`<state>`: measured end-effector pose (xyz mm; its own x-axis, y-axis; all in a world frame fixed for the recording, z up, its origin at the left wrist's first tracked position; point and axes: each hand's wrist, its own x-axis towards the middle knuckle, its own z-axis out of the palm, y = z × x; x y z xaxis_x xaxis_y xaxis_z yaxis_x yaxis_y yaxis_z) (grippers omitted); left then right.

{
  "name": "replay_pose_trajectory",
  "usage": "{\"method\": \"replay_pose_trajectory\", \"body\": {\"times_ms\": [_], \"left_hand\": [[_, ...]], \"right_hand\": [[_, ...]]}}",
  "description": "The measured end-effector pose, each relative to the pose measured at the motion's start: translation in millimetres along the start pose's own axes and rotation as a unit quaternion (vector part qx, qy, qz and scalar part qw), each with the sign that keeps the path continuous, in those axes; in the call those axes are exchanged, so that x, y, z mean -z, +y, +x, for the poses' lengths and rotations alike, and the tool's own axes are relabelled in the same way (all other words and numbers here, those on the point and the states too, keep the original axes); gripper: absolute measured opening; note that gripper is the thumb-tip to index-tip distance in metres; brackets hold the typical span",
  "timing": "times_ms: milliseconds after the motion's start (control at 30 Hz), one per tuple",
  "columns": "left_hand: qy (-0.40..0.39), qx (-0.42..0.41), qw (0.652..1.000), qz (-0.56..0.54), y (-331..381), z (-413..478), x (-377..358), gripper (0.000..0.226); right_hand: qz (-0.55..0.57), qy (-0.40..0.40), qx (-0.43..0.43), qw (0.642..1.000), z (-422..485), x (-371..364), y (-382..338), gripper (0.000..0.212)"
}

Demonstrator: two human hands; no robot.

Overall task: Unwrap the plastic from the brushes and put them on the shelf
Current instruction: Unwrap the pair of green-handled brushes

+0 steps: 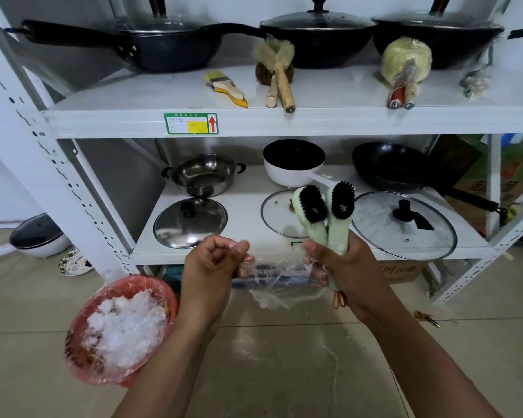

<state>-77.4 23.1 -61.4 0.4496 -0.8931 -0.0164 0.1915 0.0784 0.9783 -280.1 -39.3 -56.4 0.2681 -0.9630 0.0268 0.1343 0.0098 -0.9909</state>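
Note:
My right hand (341,267) grips two pale green brushes (329,224) by their handles, black bristle heads up, in front of the lower shelf (245,218). Clear plastic wrap (280,279) stretches from the handles to my left hand (215,260), which pinches it in curled fingers. On the upper shelf (329,89) lie a yellow-handled paintbrush (227,87), two wooden-handled brushes (277,73) and a bundle of brushes wrapped in plastic (405,67).
A red basin (121,327) on the floor at my left holds crumpled plastic wrap. Black woks (163,40) fill the back of the upper shelf. Pots, pans and glass lids (403,224) cover the lower shelf. A white shelf post (43,140) slants at left.

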Motion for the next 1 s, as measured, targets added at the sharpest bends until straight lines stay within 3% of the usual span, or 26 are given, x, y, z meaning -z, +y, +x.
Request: {"method": "replay_pose_trajectory", "body": {"times_ms": [167, 333, 500, 600, 633, 767, 900, 1000], "left_hand": [[0.037, -0.011, 0.999, 0.003, -8, 0, -1, 0.031], [-0.053, 0.028, 0.998, -0.012, -10, -15, -18, 0.023], [-0.123, 0.047, 0.988, 0.081, -9, -17, -19, 0.057], [-0.216, 0.039, 0.966, 0.138, -8, -22, -22, 0.031], [-0.212, 0.025, 0.965, 0.152, -7, -24, -24, 0.018], [-0.148, 0.043, 0.978, 0.144, -10, -18, -20, 0.029], [-0.141, 0.050, 0.984, 0.099, -8, -21, -22, 0.025], [-0.125, 0.038, 0.989, 0.072, -7, -22, -23, 0.021]], "right_hand": [[0.011, 0.016, -0.003, 1.000, 1, -3, 5, 0.021], [-0.005, 0.007, -0.014, 1.000, -3, -7, 11, 0.026], [-0.017, -0.001, -0.003, 1.000, -2, -8, 14, 0.024], [-0.027, -0.005, -0.001, 1.000, -4, -12, 14, 0.024], [-0.029, -0.010, -0.003, 1.000, -5, -13, 13, 0.025], [-0.030, -0.018, -0.011, 0.999, -5, -14, 12, 0.026], [-0.051, -0.014, -0.012, 0.999, -6, -15, 9, 0.030], [-0.004, -0.009, -0.024, 1.000, -6, -15, 7, 0.031]]}}
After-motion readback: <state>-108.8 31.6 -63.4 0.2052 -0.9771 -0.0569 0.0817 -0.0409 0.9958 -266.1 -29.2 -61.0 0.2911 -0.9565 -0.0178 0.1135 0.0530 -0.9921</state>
